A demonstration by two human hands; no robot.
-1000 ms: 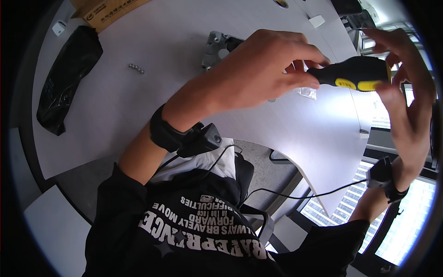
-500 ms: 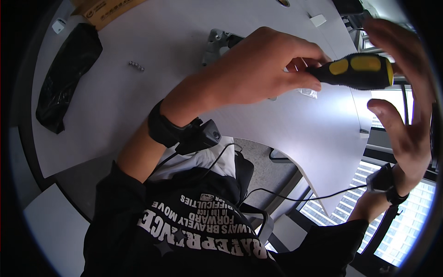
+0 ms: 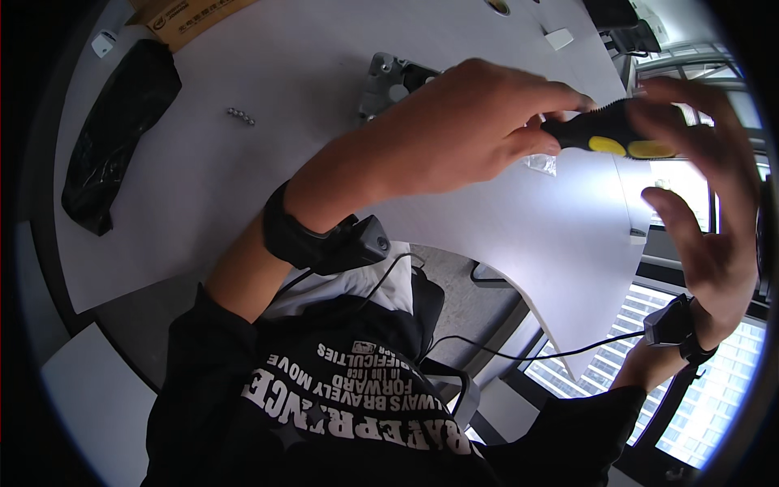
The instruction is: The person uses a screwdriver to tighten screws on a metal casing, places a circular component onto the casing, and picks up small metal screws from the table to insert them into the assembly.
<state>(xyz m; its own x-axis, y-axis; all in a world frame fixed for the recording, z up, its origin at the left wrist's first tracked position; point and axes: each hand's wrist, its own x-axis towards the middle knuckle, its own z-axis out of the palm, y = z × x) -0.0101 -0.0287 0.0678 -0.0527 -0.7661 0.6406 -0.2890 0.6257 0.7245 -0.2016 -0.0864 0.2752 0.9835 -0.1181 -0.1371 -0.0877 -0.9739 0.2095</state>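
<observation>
You are working above the white table's (image 3: pixel 243 195) near edge. Your left hand (image 3: pixel 466 126) is pinching the black-and-yellow screwdriver (image 3: pixel 613 138) handle; your right hand (image 3: pixel 702 191) is curling loosely around its far end.

- I stood at a large white table (image 3: pixel 243 187) with a curved near edge; it filled most of the view.
- Beyond the table's right end were windows (image 3: pixel 714 422) with dark frames, and bright daylight came through them.
- That daylight left a pale glare on the table's right part.
- Under the table's near edge lay grey floor (image 3: pixel 454 300), with black cables trailing across it.
- At the table's far left edge sat a brown cardboard box (image 3: pixel 182 12).
- Below the table's left corner stood a pale flat panel (image 3: pixel 89 390).
</observation>
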